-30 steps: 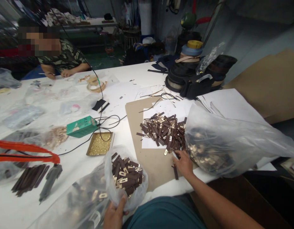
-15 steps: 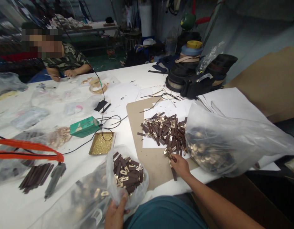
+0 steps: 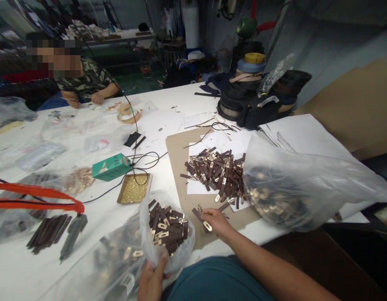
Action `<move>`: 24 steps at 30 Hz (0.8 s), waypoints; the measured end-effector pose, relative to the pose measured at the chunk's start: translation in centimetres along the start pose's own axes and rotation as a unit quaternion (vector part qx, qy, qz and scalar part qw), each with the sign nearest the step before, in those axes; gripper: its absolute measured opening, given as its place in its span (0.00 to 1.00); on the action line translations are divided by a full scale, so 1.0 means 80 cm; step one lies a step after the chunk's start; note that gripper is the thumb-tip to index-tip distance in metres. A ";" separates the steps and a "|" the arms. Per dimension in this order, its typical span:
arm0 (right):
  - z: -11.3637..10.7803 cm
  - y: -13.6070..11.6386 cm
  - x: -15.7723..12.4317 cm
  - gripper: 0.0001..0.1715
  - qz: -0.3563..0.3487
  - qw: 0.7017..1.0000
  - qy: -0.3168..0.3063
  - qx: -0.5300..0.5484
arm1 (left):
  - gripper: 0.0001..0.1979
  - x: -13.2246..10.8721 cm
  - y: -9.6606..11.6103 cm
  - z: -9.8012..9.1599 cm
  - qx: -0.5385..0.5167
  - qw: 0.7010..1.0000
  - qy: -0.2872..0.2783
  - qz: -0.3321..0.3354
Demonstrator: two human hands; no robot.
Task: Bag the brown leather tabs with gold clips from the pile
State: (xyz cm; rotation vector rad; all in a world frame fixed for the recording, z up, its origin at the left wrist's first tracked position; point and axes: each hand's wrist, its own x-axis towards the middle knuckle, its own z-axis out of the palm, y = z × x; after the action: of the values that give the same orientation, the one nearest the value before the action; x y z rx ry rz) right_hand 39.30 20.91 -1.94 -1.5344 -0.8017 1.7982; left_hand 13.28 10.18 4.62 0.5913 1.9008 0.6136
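My left hand (image 3: 152, 276) grips the rim of a clear plastic bag (image 3: 145, 221), whose mouth gapes over many brown strap tabs with gold metal fittings (image 3: 170, 228). Between the fingers of my right hand (image 3: 216, 221) are brown strap tabs (image 3: 199, 214) with gold fittings, held over the brown cardboard just right of the bag. Beyond that hand, a loose pile of the same strap tabs (image 3: 216, 171) lies on white paper. A larger clear bag (image 3: 275, 200), filled with similar parts, rests right of the pile.
Left on the table are a green box (image 3: 111, 167) with black cables, a tray of small gold pieces (image 3: 133, 190), a grey electric screwdriver-like tool (image 3: 72, 238) and brown strips (image 3: 48, 233). Black round bags (image 3: 259, 100) stand at the back right. A co-worker (image 3: 86, 79) sits across the table.
My right hand has moved left from the pile's near edge toward the bag, carrying strap tabs. My left hand stays on the bag. The co-worker's hand has shifted slightly.
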 end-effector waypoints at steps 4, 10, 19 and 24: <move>0.061 -0.015 -0.005 0.34 0.000 0.990 -0.142 0.013 | 0.40 0.001 0.002 0.000 0.000 1.000 -0.005 -0.004; 0.030 -0.033 0.008 0.22 -0.113 0.963 -0.153 -0.188 | 0.44 0.001 0.001 -0.002 0.017 1.000 -0.001 -0.005; -0.153 -0.016 0.004 0.20 -0.130 0.711 0.053 -0.689 | 0.38 0.000 0.009 0.004 0.002 1.000 -0.006 -0.020; -0.153 -0.019 0.004 0.10 -0.114 0.719 0.085 -0.680 | 0.36 0.003 0.013 0.004 -0.004 1.000 -0.007 -0.006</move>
State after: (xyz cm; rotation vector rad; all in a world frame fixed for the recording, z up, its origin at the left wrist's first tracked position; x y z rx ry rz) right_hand 51.48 22.67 -2.61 -2.1581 -2.3710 0.6507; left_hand 13.65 11.18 4.99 0.5771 1.8859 0.6083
